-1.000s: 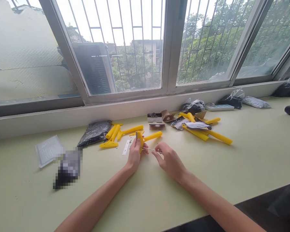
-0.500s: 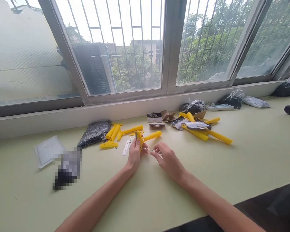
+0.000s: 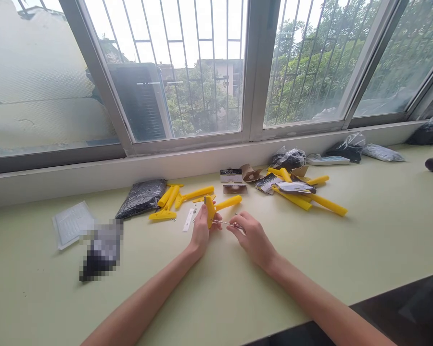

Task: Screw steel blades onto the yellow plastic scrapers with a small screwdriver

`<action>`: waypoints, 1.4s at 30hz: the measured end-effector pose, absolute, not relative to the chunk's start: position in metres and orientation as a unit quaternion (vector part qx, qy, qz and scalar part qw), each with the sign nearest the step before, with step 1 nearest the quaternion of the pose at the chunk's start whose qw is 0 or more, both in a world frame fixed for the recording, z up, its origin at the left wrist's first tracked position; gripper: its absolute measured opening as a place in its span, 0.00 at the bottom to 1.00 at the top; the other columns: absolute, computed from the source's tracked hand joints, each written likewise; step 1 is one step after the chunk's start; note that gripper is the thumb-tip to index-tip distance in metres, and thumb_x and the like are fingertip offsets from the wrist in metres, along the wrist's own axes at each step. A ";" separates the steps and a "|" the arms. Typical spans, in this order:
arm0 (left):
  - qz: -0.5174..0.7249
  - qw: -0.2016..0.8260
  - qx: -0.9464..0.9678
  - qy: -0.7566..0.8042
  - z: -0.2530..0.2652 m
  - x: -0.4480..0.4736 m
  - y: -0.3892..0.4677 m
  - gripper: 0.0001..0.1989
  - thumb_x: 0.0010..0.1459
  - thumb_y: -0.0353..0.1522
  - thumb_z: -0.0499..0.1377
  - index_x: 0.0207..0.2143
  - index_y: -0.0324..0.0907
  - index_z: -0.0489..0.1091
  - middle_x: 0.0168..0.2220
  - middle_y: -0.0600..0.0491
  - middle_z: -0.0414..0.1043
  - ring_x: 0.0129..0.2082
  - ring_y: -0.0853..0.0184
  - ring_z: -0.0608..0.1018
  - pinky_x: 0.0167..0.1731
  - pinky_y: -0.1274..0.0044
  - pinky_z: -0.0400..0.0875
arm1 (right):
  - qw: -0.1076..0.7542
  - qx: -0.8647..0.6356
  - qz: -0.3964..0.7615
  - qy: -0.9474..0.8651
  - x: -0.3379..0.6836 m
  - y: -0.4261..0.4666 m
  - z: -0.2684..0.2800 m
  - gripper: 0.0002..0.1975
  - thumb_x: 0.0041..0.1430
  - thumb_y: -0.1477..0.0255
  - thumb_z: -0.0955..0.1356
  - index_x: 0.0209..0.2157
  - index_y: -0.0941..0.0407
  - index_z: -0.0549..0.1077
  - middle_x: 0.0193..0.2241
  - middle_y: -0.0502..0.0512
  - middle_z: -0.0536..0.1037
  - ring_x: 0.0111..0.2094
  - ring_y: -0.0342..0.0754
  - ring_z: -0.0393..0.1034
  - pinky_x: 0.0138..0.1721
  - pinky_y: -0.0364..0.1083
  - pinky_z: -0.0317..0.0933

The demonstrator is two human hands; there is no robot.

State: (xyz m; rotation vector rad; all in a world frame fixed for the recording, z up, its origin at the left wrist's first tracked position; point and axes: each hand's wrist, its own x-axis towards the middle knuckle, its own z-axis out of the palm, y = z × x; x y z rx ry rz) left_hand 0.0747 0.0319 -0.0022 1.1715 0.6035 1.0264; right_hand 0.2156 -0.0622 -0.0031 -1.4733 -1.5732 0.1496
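A yellow scraper (image 3: pixel 228 203) with a round handle is gripped in my left hand (image 3: pixel 201 231), its head upright and the handle pointing right. My right hand (image 3: pixel 254 238) pinches a thin metal screwdriver (image 3: pixel 223 222), whose tip meets the lower part of the scraper's head. Most of the screwdriver's grip end is hidden by my fingers. Just left of my left hand lie a white strip with holes (image 3: pixel 188 220) and several small screws (image 3: pixel 195 210). More yellow scrapers (image 3: pixel 170 203) rest behind them on the left.
A black plastic bag (image 3: pixel 140 198) and a clear packet (image 3: pixel 73 225) lie to the left, near a blurred dark item (image 3: pixel 101 250). Back right, yellow scrapers (image 3: pixel 328 204) sit among cardboard packaging (image 3: pixel 234 175). Bagged items line the window sill. The table edge (image 3: pixel 350 305) runs along the lower right.
My right fingers have shifted and curled a little around the screwdriver. The scraper head has turned slightly in my left hand; the screwdriver tip stays against it.
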 end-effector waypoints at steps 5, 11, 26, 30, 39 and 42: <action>0.454 0.680 0.511 0.264 -0.003 0.074 0.033 0.31 0.64 0.55 0.52 0.55 0.41 0.68 0.31 0.52 0.71 0.28 0.68 0.73 0.33 0.74 0.73 | 0.446 -0.624 0.071 -0.637 0.215 -0.063 0.001 0.17 0.70 0.69 0.62 0.25 0.55 0.67 0.28 0.52 0.68 0.28 0.46 0.65 0.32 0.46 0.61; 0.458 0.692 0.491 0.265 -0.002 0.074 0.034 0.28 0.64 0.53 0.53 0.54 0.42 0.69 0.31 0.52 0.69 0.30 0.67 0.72 0.32 0.76 0.72 | 0.428 -0.634 0.100 -0.636 0.215 -0.066 0.001 0.08 0.67 0.71 0.65 0.32 0.55 0.72 0.32 0.53 0.74 0.30 0.46 0.67 0.33 0.45 0.61; 0.455 0.716 0.459 0.264 -0.002 0.073 0.037 0.27 0.62 0.52 0.56 0.52 0.41 0.70 0.30 0.52 0.69 0.30 0.67 0.73 0.33 0.75 0.73 | 0.500 -0.587 0.077 -0.632 0.219 -0.065 0.004 0.07 0.65 0.72 0.66 0.34 0.55 0.77 0.32 0.53 0.71 0.30 0.46 0.67 0.31 0.45 0.62; 0.446 0.713 0.476 0.258 0.000 0.073 0.037 0.26 0.62 0.51 0.56 0.51 0.42 0.70 0.30 0.53 0.69 0.31 0.67 0.73 0.33 0.75 0.72 | 0.517 -0.572 0.060 -0.634 0.218 -0.063 0.002 0.05 0.63 0.74 0.67 0.33 0.54 0.76 0.33 0.53 0.71 0.33 0.47 0.69 0.32 0.45 0.63; 0.424 0.718 0.499 0.235 0.003 0.071 0.036 0.22 0.63 0.48 0.58 0.49 0.42 0.71 0.33 0.52 0.70 0.32 0.68 0.73 0.37 0.76 0.71 | 0.471 -0.644 0.097 -0.595 0.217 -0.066 0.007 0.23 0.69 0.59 0.63 0.22 0.54 0.59 0.17 0.45 0.58 0.20 0.42 0.49 0.24 0.45 0.46; 0.406 0.718 0.524 0.214 0.003 0.070 0.037 0.20 0.63 0.47 0.59 0.49 0.43 0.69 0.34 0.51 0.72 0.34 0.68 0.75 0.39 0.75 0.71 | 0.471 -0.640 0.088 -0.601 0.221 -0.067 0.009 0.23 0.69 0.60 0.63 0.21 0.54 0.56 0.18 0.45 0.60 0.21 0.42 0.49 0.25 0.45 0.46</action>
